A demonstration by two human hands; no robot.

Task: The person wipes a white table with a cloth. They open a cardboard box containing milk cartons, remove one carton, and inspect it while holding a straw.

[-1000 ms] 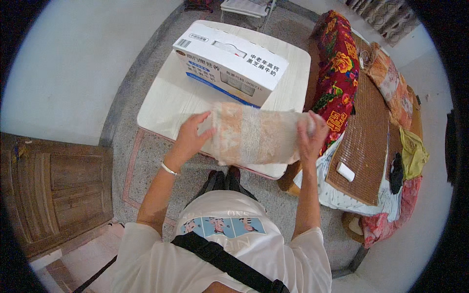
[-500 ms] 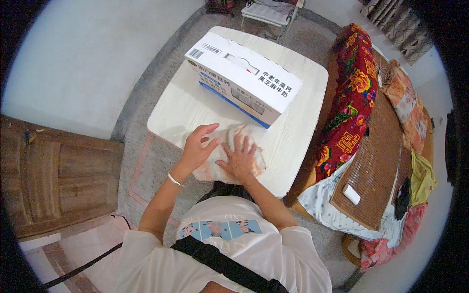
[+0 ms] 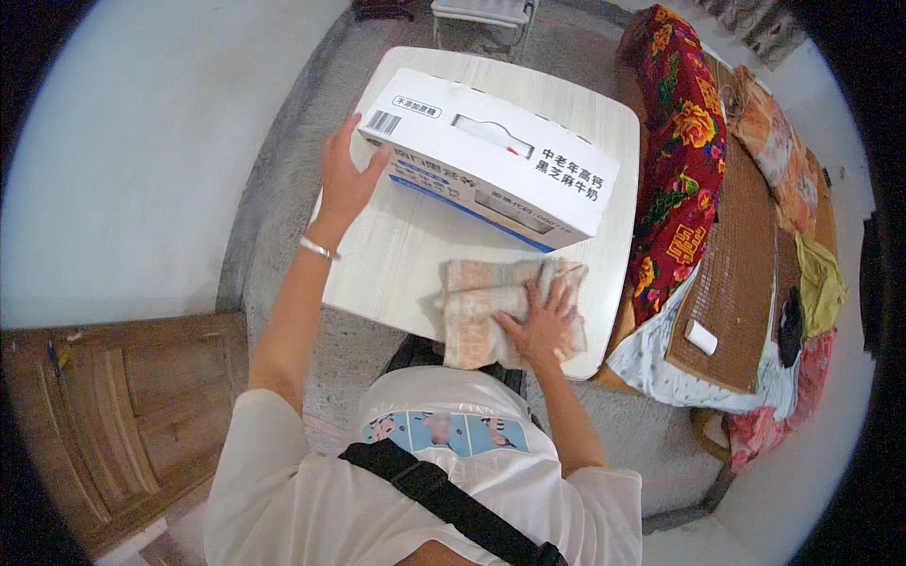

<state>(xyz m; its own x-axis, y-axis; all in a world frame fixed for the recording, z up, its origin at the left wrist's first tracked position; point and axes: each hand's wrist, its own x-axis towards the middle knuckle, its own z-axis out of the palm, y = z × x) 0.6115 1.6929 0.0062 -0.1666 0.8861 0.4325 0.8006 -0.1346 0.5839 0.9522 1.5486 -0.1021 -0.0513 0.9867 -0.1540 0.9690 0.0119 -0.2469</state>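
A white carton [image 3: 444, 137] with a carry handle slot and a blue lower edge stands on the pale table [image 3: 382, 255]. At its left end is my left hand [image 3: 347, 174], open, with thumb and fingers spread around the near left corner; whether it touches the cardboard I cannot tell. My right hand [image 3: 545, 325] lies flat with spread fingers on a folded cream and orange cloth [image 3: 472, 307], pressing it to the tabletop near the front right edge.
Right of the table is a bed with a brown woven mat [image 3: 731, 302], a rolled red flowered quilt [image 3: 684, 141] and a white box-like object [image 3: 700, 337]. A light chair [image 3: 486, 11] stands beyond the table. A wooden door [image 3: 123, 415] is at the lower left.
My left hand has moved up and away from the cloth to the carton's left end. My right hand has slid the cloth rightward along the table's near side.
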